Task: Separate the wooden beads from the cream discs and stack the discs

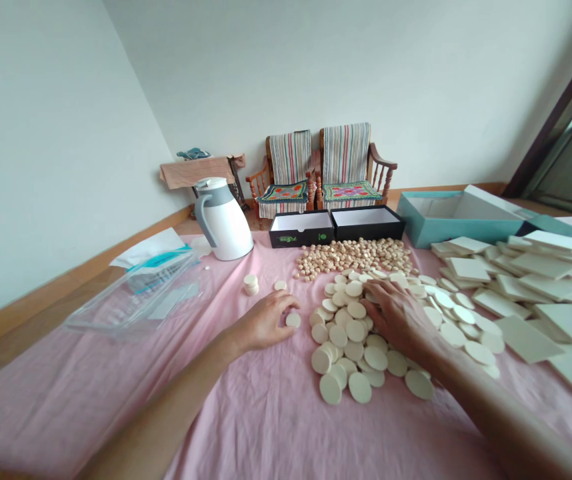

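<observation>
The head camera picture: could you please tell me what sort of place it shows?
Probably a room in a home: two wooden armchairs with striped covers, and a white jug on a pink cloth, suggest it.

black box, left one of the two: on its front wall (302, 238) stands a short line of green lettering (286, 239), in a slanted, decorative style.
green lettering: it is too small and too blurred for reading (i cannot tell even the single letters with certainty).
green round sign: to the right of the lettering, on the same front wall, there is a small round emblem (323, 237); its inside detail is not clear.
readable words or brand: none that i can read with confidence.
readable numbers: also none, at this sharpness.
</observation>
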A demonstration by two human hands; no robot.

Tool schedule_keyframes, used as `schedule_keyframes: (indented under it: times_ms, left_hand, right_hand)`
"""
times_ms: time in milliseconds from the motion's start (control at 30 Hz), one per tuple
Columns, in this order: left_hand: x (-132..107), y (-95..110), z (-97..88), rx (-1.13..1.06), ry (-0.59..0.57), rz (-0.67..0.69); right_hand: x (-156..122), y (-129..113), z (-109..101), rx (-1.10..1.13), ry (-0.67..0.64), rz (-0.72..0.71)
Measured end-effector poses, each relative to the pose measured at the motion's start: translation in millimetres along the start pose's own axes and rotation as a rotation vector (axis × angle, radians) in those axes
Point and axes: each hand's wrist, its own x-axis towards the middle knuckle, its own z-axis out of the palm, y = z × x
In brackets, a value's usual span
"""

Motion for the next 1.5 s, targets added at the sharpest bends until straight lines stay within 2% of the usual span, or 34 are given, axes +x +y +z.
schedule_keyframes:
  times_ms: [167,367,433,567,667,833,1100,1500]
  left_hand:
    - [3.8,0.8,1.6,0.039,-0.011,-0.033]
    - [35.7,-24.7,-26.2,0.143,0.128,-0.077]
    - [48.3,-35.4,-32.6,0.218,0.116,-0.086]
    - [61.6,-47.1,-31.4,0.332,-0.005,-0.082]
    - [62.6,-50.7,-24.9,0.34,-0.06,-0.07]
    - [63.2,-58.4,-19.1,0.351,-0.075,-0.076]
    - [62.0,-65.0,-32.0,0.418,0.013,-0.173]
    - [53.6,-72.1,-27.8,0.455,-0.042,-0.249]
  right_hand:
    - [0.7,-0.9,-1.7,-0.001,-0.007,0.001]
    - [0.8,0.5,-0.3,-0.001,0.005,-0.004]
    - [0.6,0.6,0.2,-0.006,0.014,-0.005]
    - [0.4,-0.8,-0.8,-0.022,0.008,0.0]
    - [0.6,-2.1,-2.3,-0.027,-0.006,0.017]
    - [0.7,-0.9,-1.2,-0.014,0.013,-0.002]
    - [0.4,-0.8,-0.6,-0.005,0.013,-0.001]
    - [-0.5,-2.0,-0.9,-0.005,0.006,-0.001]
